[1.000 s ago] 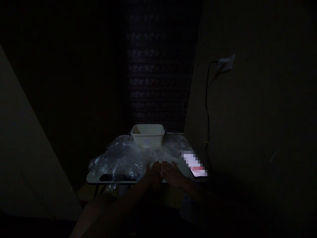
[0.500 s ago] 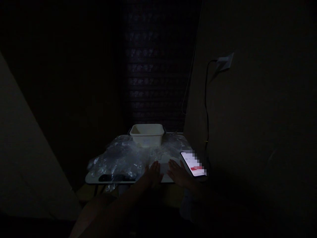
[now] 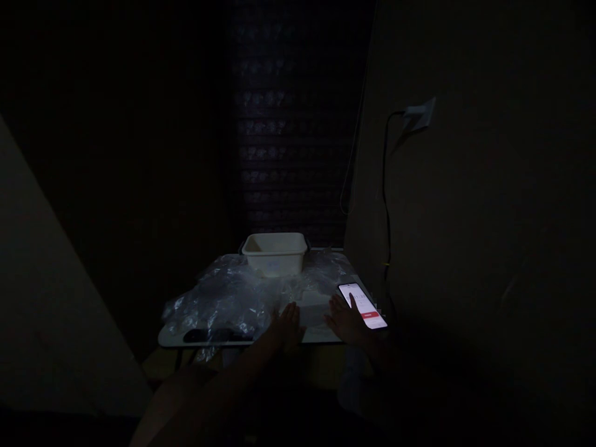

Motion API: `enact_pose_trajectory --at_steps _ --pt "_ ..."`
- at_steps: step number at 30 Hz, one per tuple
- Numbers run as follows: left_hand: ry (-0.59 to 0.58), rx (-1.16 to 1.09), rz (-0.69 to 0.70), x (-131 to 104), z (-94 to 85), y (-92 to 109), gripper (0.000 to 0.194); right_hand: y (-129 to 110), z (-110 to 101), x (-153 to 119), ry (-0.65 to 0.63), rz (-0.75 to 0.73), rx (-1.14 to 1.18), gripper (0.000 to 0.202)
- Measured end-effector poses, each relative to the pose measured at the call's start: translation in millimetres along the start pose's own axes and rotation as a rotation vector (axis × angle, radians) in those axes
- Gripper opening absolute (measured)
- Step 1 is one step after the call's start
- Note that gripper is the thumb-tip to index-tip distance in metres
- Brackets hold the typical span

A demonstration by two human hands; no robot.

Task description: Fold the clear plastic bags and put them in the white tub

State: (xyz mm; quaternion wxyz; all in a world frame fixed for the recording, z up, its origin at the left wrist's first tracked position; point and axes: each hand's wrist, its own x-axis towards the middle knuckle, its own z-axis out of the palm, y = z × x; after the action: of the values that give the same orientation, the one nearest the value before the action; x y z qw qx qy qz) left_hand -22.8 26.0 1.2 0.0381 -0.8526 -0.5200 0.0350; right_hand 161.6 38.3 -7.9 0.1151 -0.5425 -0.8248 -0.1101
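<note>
In dim light, my left hand (image 3: 287, 324) lies flat near the front edge of a small white table (image 3: 321, 335), fingers stretched forward, next to a heap of clear plastic bags (image 3: 228, 298). My right hand (image 3: 347, 320) is spread open to its right, with nothing in it. One of its fingers overlaps the left side of a lit phone (image 3: 365, 305); I cannot tell whether it touches the screen. Between the hands lies a pale flat sheet or patch (image 3: 313, 313), too dark to name.
A cream plastic tub (image 3: 275, 264) stands at the back of the table amid the plastic. A dark object (image 3: 198, 336) lies at the front left edge. On the right wall, a black cable (image 3: 385, 186) hangs from a socket (image 3: 424, 114). Behind is a dark blind (image 3: 279, 152).
My right hand has moved right, away from the left hand, and a finger now overlaps the phone. The left hand has stayed almost in place. The view has shifted slightly.
</note>
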Motion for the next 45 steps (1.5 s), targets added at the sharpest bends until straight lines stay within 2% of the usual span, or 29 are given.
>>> enact_pose_trajectory --at_steps 3,5,10,15,24,36,41,45 --pt "0.005 -0.006 -0.001 1.3 3.7 -0.8 0.052 -1.5 -6.1 4.5 0.026 0.008 -0.018 0.050" --pt "0.015 -0.009 -0.006 2.6 6.7 -1.5 0.053 -6.4 -7.5 7.1 0.017 -0.053 0.007 0.048" --pt "0.036 0.011 0.009 4.9 11.5 -2.9 0.052 -31.2 -1.7 10.4 -0.044 -0.223 0.102 0.048" --pt "0.010 0.025 0.016 3.4 9.6 -2.7 0.051 -43.3 3.0 10.3 -0.122 -0.249 0.141 0.050" --pt "0.008 -0.023 -0.008 -0.4 0.4 0.9 0.052 -24.4 4.1 5.3 -0.108 -0.170 0.102 0.053" --pt "-0.005 0.001 -0.017 1.2 1.6 0.8 0.053 6.3 9.3 0.5 -0.046 -0.028 -0.007 0.052" --pt "0.061 0.007 -0.006 1.7 4.8 0.5 0.052 6.0 -0.2 2.2 -0.018 -0.022 -0.052 0.047" --pt "0.094 -0.001 -0.023 1.8 -1.3 3.6 0.052 3.3 -10.9 4.5 -0.011 -0.004 -0.058 0.041"
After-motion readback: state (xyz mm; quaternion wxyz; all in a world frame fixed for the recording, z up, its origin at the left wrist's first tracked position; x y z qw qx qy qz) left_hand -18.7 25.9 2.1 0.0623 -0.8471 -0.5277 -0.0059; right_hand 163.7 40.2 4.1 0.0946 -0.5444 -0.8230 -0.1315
